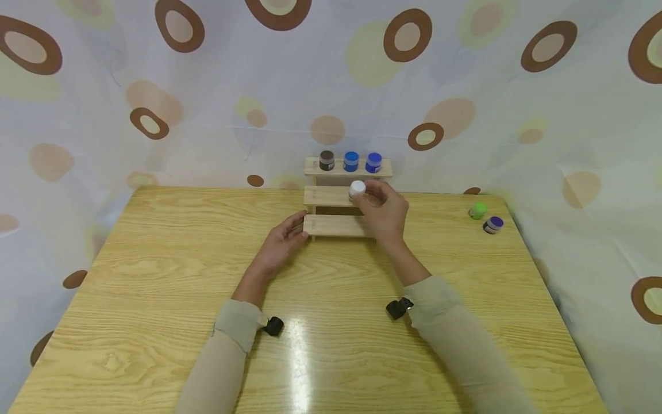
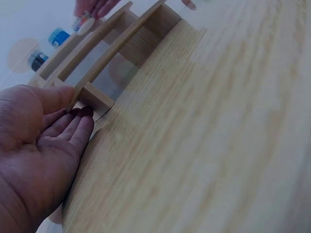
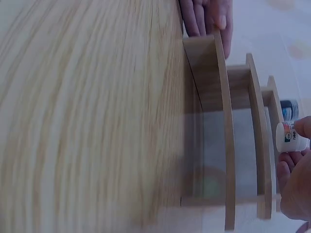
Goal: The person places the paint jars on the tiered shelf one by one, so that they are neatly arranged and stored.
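A three-step wooden rack (image 1: 331, 225) stands near the back edge of the table. My right hand (image 1: 388, 213) pinches a small paint jar with a white lid (image 1: 357, 188) between thumb and fingers, over the right part of the middle step. In the right wrist view the white jar (image 3: 287, 137) shows a printed label. At the rack's left end, my left hand (image 1: 279, 244) holds the lowest step, its thumb on the board and the other fingers lower down. A dark-lidded jar (image 1: 326, 161), a blue jar (image 1: 351, 162) and a deeper blue jar (image 1: 373, 163) line the top step.
A green-lidded jar (image 1: 478, 210) and a purple-lidded jar (image 1: 493, 225) sit close together at the table's right back corner. Behind the wood-grain table (image 1: 155, 299) hangs a patterned cloth (image 1: 217, 103) with circles.
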### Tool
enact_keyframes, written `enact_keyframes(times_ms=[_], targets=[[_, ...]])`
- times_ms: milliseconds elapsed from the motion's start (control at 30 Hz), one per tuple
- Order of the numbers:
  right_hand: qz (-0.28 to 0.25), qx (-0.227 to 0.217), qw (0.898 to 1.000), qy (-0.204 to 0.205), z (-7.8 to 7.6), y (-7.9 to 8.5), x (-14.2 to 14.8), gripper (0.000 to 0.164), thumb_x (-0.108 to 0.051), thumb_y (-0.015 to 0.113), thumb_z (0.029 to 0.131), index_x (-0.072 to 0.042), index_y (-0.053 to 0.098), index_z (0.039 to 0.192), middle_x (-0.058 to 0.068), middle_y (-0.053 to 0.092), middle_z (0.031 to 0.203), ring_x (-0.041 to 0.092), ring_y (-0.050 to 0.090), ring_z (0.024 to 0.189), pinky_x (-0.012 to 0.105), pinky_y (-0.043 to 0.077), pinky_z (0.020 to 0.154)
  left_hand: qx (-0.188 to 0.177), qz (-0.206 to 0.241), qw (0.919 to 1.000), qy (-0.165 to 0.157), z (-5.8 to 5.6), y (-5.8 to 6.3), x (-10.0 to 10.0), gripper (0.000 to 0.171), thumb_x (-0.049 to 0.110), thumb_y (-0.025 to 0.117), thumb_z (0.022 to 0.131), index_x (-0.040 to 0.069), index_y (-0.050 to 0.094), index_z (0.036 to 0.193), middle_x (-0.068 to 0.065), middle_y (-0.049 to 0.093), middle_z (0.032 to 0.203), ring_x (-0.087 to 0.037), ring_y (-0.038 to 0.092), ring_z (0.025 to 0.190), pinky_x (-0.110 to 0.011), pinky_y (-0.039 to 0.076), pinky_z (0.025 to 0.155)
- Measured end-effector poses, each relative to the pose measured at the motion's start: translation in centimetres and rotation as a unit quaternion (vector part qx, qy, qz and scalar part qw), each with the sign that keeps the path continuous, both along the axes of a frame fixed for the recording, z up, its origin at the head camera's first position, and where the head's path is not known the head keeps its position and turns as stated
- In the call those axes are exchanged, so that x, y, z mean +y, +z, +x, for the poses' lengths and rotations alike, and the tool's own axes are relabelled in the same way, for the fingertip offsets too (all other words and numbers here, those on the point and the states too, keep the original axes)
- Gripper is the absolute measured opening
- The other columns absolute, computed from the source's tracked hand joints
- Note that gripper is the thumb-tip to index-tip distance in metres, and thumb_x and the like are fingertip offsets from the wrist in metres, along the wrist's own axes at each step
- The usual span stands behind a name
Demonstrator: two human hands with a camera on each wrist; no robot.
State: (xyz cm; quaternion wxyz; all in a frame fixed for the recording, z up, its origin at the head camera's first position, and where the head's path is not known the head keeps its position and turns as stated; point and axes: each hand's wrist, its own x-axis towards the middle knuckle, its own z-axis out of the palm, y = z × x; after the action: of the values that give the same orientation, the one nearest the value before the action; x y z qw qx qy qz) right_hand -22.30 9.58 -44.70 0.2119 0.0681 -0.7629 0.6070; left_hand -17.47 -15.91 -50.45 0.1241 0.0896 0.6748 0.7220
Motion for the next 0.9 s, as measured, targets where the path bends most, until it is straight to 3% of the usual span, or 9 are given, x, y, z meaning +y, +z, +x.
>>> enact_keyframes(times_ms=[333,667,900], targets=[[0.021,-0.022,0.999,0.04,0.4,0.4,-3.8,0.032,-0.012,0.087,0.089,0.001,0.076,0.117,0.015,0.077,0.113,0.028,0.076,0.103,0.032,0.063,0.09,-0.013,0.004,0.9999,0.007,0.5,0.3,0.3,0.062,0.011,0.058,0.11,0.009,0.031,0.167,-0.014,0.041,0.166,-0.028,0.042,0.152,-0.04,0.041,0.121],[0.046,-0.023,0.997,0.053,0.8,0.0,-5.1,0.03,-0.017,0.085,0.092,-0.002,0.077,0.118,0.012,0.079,0.111,0.025,0.077,0.102,0.032,0.064,0.086,-0.015,0.006,0.9998,0.007,0.3,0.5,0.6,0.062,0.01,0.057,0.11,0.01,0.031,0.167,-0.014,0.04,0.166,-0.027,0.043,0.152,-0.039,0.042,0.12],[0.029,-0.01,0.998,0.054,0.5,-0.2,-5.8,0.029,-0.012,0.085,0.092,0.0,0.077,0.117,0.015,0.078,0.112,0.027,0.077,0.103,0.034,0.064,0.087,-0.023,0.009,0.9996,0.012,0.3,0.5,0.4,0.062,0.01,0.058,0.11,0.011,0.033,0.167,-0.014,0.041,0.166,-0.026,0.044,0.151,-0.038,0.043,0.12]])
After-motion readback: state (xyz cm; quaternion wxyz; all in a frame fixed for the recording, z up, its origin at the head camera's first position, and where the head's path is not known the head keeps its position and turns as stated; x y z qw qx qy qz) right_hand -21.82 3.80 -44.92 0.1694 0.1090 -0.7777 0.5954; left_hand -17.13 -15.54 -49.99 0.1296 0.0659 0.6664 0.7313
